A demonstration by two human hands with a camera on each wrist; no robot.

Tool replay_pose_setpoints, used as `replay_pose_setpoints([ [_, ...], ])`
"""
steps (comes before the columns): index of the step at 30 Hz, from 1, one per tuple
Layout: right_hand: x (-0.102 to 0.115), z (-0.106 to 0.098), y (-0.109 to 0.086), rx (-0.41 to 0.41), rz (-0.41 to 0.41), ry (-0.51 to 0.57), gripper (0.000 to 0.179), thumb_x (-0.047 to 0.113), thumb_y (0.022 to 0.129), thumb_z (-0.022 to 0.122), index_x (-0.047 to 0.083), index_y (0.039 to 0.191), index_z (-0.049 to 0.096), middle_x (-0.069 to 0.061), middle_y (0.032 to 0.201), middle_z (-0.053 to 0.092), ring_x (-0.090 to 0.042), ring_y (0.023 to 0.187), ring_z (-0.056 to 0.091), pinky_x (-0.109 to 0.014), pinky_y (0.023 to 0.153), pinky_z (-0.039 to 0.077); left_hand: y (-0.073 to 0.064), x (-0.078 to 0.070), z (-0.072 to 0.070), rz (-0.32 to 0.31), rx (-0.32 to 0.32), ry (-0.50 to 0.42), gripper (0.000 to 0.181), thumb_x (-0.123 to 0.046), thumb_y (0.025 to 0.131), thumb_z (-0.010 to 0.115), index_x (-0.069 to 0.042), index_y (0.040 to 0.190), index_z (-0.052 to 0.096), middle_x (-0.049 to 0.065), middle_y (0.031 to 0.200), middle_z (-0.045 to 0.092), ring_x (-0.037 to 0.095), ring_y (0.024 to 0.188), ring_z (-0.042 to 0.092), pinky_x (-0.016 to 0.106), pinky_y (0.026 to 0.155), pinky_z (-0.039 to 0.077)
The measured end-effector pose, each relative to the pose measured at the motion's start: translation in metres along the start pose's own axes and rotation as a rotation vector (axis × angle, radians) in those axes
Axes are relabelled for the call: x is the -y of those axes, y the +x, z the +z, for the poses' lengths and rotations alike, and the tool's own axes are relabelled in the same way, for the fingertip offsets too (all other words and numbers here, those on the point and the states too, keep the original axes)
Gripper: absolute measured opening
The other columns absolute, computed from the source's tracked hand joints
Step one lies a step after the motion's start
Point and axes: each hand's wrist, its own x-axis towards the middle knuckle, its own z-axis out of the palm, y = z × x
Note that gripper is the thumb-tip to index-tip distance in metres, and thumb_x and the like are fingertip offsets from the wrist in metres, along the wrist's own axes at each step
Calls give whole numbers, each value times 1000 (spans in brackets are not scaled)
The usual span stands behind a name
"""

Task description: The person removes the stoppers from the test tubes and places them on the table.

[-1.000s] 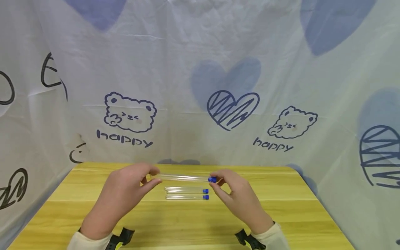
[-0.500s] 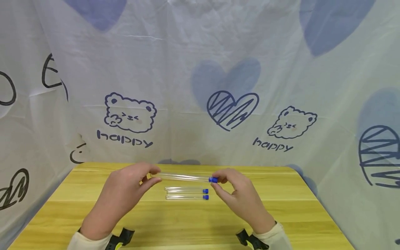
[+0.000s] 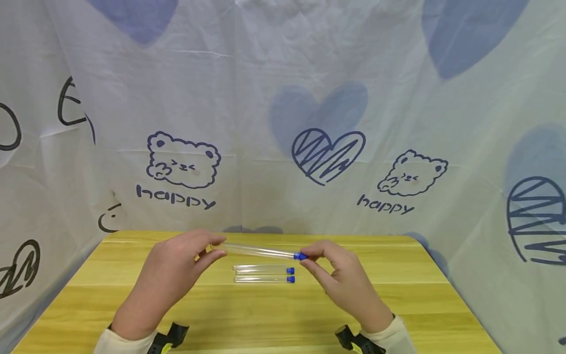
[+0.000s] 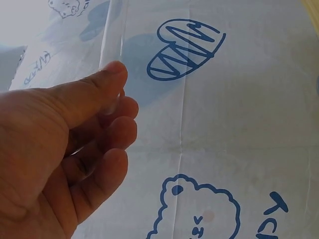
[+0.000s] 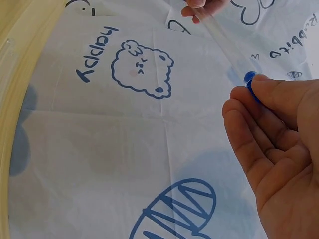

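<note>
A clear test tube (image 3: 261, 250) is held up above the table, its right end slightly lower than its left. My left hand (image 3: 172, 275) pinches the left end between thumb and fingers, as the left wrist view also shows for this tube (image 4: 112, 40). At the other end, my right hand (image 3: 345, 282) pinches the blue cap (image 3: 300, 256) between thumb and index finger. In the right wrist view the cap (image 5: 250, 77) is partly covered by the thumb. Closer to me, more clear test tubes (image 3: 263, 279) with blue caps lie side by side on the wood.
The wooden table (image 3: 247, 319) has a light yellow grain. A white cloth (image 3: 247, 113) printed with hearts and bear faces hangs behind it and at both sides. Black straps are on both wrists.
My right hand has shifted slightly right and down with the capped end, so the tube tilts more. More of the cap shows beyond the fingertips. My left hand has hardly moved.
</note>
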Motion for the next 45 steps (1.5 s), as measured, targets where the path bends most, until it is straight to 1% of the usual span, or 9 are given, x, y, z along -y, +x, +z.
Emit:
replay_pose_setpoints([
  [7, -1, 2, -1, -1, -44, 17, 21, -1, 92, 75, 11, 108, 70, 2, 99, 73, -8, 88, 71, -24, 77, 60, -3, 2, -3, 123, -82, -22, 20, -26, 85, 84, -18, 103, 80, -8, 95, 76, 7, 77, 72, 28, 65, 60],
  [9, -1, 3, -1, -10, -54, 12, 22, -2, 91, 76, 11, 108, 70, 3, 99, 73, -9, 88, 71, -25, 77, 60, -3, 1, -3, 145, -95, -28, 22, -36, 94, 74, -17, 103, 80, -8, 95, 76, 7, 78, 72, 29, 67, 60],
  [13, -1, 4, -1, -41, -77, 22, 23, -4, 90, 76, 10, 108, 70, 2, 99, 74, -11, 87, 71, -26, 77, 61, -2, 1, -1, 168, -89, -35, 46, -48, 104, 47, -15, 103, 79, -8, 95, 76, 8, 81, 73, 29, 70, 61],
  [15, -1, 5, -1, -55, -85, 36, 24, -6, 89, 76, 9, 107, 70, 1, 99, 74, -13, 87, 72, -25, 78, 60, -2, 1, 0, 172, -77, -36, 43, -46, 104, 50, -14, 104, 79, -7, 97, 77, 10, 84, 73, 30, 72, 61],
  [20, -2, 7, -1, -84, -97, 53, 25, -8, 88, 76, 8, 106, 71, -2, 99, 75, -15, 87, 73, -21, 80, 59, -2, 2, 4, 189, -69, -43, 20, -28, 95, 73, -11, 104, 78, -3, 99, 78, 14, 88, 75, 32, 75, 62],
  [26, -6, 9, -2, -109, -76, 85, 24, -9, 87, 77, 7, 104, 72, -3, 98, 76, -16, 86, 74, -21, 79, 58, -2, 3, 8, 198, -67, -48, 27, -33, 101, 64, -10, 105, 77, -3, 98, 78, 13, 87, 75, 31, 74, 62],
  [32, -9, 10, -3, -135, -47, 176, 20, -9, 88, 75, 5, 103, 72, -7, 98, 76, -18, 87, 74, -23, 80, 60, -2, 3, 12, 179, -59, -69, 16, -20, 90, 78, -10, 103, 76, -4, 96, 78, 11, 85, 75, 30, 73, 62],
  [36, -9, 11, -2, -145, -40, 233, 20, -11, 88, 74, 3, 102, 71, -10, 97, 76, -16, 87, 73, -24, 79, 60, -1, 4, 16, 176, -81, -104, 14, -19, 90, 79, -11, 101, 77, -4, 95, 77, 10, 84, 74, 28, 72, 61],
  [45, -10, 10, 3, -122, -50, 146, 24, -10, 87, 76, 7, 104, 72, -4, 97, 76, -15, 85, 72, -23, 79, 59, 0, 5, 13, 144, -64, -91, 20, -16, 84, 84, -12, 102, 77, -5, 96, 77, 9, 83, 73, 27, 71, 60],
])
